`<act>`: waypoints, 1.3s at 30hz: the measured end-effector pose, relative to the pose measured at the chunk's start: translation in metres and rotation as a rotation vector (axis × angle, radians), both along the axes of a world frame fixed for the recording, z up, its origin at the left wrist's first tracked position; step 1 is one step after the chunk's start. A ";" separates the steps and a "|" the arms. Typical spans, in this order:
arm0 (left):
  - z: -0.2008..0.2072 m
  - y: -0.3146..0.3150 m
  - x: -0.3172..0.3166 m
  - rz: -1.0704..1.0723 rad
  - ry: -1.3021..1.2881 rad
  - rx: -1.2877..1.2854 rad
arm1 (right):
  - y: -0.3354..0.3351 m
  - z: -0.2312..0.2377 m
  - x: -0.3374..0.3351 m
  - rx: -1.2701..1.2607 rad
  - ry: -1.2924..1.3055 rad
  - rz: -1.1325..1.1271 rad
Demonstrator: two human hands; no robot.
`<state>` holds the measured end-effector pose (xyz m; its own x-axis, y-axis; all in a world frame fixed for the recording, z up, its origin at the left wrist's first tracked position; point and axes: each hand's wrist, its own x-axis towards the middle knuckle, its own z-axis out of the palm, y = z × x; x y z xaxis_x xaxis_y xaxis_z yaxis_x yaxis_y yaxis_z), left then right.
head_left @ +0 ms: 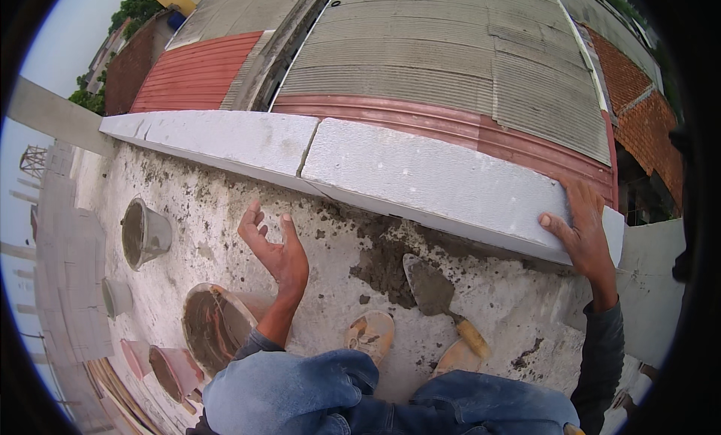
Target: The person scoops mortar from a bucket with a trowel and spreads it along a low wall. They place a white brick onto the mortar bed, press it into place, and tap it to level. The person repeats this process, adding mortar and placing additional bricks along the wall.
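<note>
A row of white lightweight concrete blocks (428,172) runs across the far edge of the concrete floor, with a narrow mortar joint between two of them. My right hand (580,228) rests on the right end of the nearer block, fingers over its top and thumb on the near side. My left hand (276,247) hovers above the floor with fingers apart, holding nothing. Between the hands, a trowel (432,285) with a wooden handle lies on the floor by my feet, its blade smeared with mortar. Wet mortar (381,266) is spread beside it, along the block's base.
A large mortar-coated bucket (218,322) stands close to my left knee. Further left are a grey bucket (146,234), a pale green pail (117,297) and two pink pails (174,371). Beyond the blocks lie corrugated roofs (420,52). A stack of blocks (64,255) stands at far left.
</note>
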<state>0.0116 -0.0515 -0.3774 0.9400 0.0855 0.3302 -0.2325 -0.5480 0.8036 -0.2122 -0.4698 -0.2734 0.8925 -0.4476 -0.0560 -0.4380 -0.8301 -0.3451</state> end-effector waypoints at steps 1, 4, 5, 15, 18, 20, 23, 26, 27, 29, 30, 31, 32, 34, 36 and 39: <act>-0.012 0.003 -0.002 0.000 0.348 -0.242 | 0.000 -0.001 0.000 -0.012 -0.006 0.006; -0.040 -0.008 0.016 0.104 0.893 -0.593 | -0.001 -0.003 0.000 -0.041 -0.036 0.016; -0.044 -0.014 0.022 0.150 0.985 -0.628 | 0.000 -0.003 0.000 -0.028 -0.029 0.003; -0.070 -0.045 0.032 0.211 1.011 -0.775 | 0.000 -0.006 -0.002 -0.067 -0.070 0.012; -0.072 -0.041 0.032 0.209 0.953 -0.748 | 0.000 -0.006 -0.003 -0.078 -0.073 0.014; -0.072 -0.037 0.027 0.207 0.915 -0.705 | 0.001 -0.006 -0.003 -0.053 -0.086 0.006; -0.075 -0.025 0.011 0.228 0.911 -0.668 | 0.002 -0.005 -0.002 -0.042 -0.064 -0.025; -0.077 -0.017 -0.007 0.178 0.925 -0.637 | 0.000 -0.002 -0.001 -0.031 -0.034 -0.014; -0.075 -0.018 -0.014 0.177 0.883 -0.591 | -0.001 -0.001 -0.002 -0.012 -0.071 0.000; -0.062 -0.025 -0.022 0.253 0.797 -0.494 | -0.002 -0.002 -0.003 0.021 -0.099 0.002; -0.052 -0.032 -0.025 0.191 0.478 -0.367 | -0.003 -0.004 -0.004 0.023 -0.094 -0.021; -0.037 -0.037 -0.026 0.173 0.269 -0.262 | -0.003 -0.006 -0.005 0.012 -0.111 -0.044; -0.016 -0.040 -0.021 0.010 -0.025 -0.096 | -0.003 -0.008 -0.005 -0.002 -0.101 -0.106; 0.032 -0.044 0.001 -0.224 -0.380 0.125 | -0.003 -0.011 -0.007 -0.055 -0.137 -0.054; 0.068 -0.056 0.023 -0.400 -0.523 0.318 | 0.005 -0.012 -0.014 -0.127 -0.258 -0.067; 0.093 -0.078 0.042 -0.594 -0.448 0.583 | 0.031 -0.018 -0.031 -0.210 -0.573 -0.028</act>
